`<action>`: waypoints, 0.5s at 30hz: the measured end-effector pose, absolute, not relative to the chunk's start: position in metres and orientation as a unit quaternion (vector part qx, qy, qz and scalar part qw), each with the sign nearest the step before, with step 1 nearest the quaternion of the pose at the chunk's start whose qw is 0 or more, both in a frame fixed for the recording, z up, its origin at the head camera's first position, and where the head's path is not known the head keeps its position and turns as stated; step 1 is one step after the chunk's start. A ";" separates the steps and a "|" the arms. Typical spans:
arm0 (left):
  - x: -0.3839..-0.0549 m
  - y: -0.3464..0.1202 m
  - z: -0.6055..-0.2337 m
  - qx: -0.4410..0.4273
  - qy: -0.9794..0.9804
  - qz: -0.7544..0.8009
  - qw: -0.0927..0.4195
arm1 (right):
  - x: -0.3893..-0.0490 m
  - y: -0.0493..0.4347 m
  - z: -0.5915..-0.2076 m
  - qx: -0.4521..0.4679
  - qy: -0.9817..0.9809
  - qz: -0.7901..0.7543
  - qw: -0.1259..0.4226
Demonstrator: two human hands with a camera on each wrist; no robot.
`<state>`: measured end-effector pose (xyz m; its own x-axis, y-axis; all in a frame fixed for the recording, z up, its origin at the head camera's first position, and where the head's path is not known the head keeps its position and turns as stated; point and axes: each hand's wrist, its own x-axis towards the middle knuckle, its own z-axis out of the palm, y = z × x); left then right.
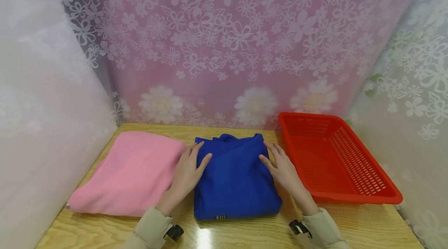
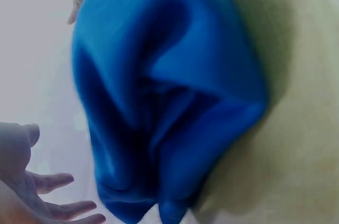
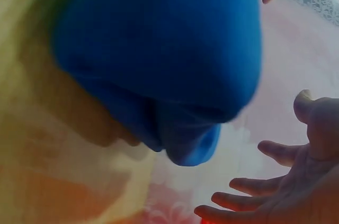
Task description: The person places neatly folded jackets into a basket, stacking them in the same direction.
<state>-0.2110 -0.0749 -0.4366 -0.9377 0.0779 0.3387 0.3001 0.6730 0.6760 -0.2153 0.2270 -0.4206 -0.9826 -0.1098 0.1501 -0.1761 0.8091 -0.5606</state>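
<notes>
A folded blue garment [image 1: 238,183] lies on the wooden table between my two hands, with a small dark label at its near edge. My left hand [image 1: 187,169] is at its upper left side, fingers spread and thumb over the cloth. At the upper right side is my right hand [image 1: 282,169], fingers extended and thumb toward the cloth. In the left wrist view the blue garment [image 2: 169,75] shows its rolled layers beside the spread left fingers. The right wrist view shows the blue garment [image 3: 164,44] with the right hand [image 3: 280,181] apart from it, palm facing it.
A folded pink cloth [image 1: 133,175] lies on the left of the wooden table [image 1: 245,235], close by the left hand. On the right stands a red plastic basket [image 1: 357,198] with perforated walls. Floral curtains [image 1: 210,46] hang behind and at both sides.
</notes>
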 end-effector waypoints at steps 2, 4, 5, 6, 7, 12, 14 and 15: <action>-0.207 -0.075 -0.444 -0.105 -0.906 -0.387 0.137 | -0.213 0.228 -0.426 0.074 -0.950 0.302 0.041; -0.204 -0.075 -0.450 -0.105 -0.908 -0.384 0.132 | -0.211 0.229 -0.432 0.072 -0.950 0.303 0.022; -0.202 -0.076 -0.453 -0.103 -0.910 -0.382 0.125 | -0.210 0.229 -0.434 0.071 -0.951 0.302 0.011; -0.200 -0.076 -0.456 -0.102 -0.911 -0.382 0.117 | -0.209 0.229 -0.436 0.069 -0.951 0.301 0.000; -0.199 -0.076 -0.459 -0.100 -0.912 -0.383 0.108 | -0.207 0.229 -0.439 0.067 -0.951 0.301 -0.009; -0.193 -0.078 -0.469 -0.085 -0.909 -0.403 0.060 | -0.202 0.234 -0.450 0.065 -0.943 0.322 -0.049; -0.190 -0.080 -0.470 -0.080 -0.908 -0.410 0.043 | -0.200 0.236 -0.452 0.068 -0.936 0.341 -0.060; -0.189 -0.081 -0.470 -0.077 -0.907 -0.412 0.036 | -0.200 0.238 -0.453 0.067 -0.931 0.353 -0.065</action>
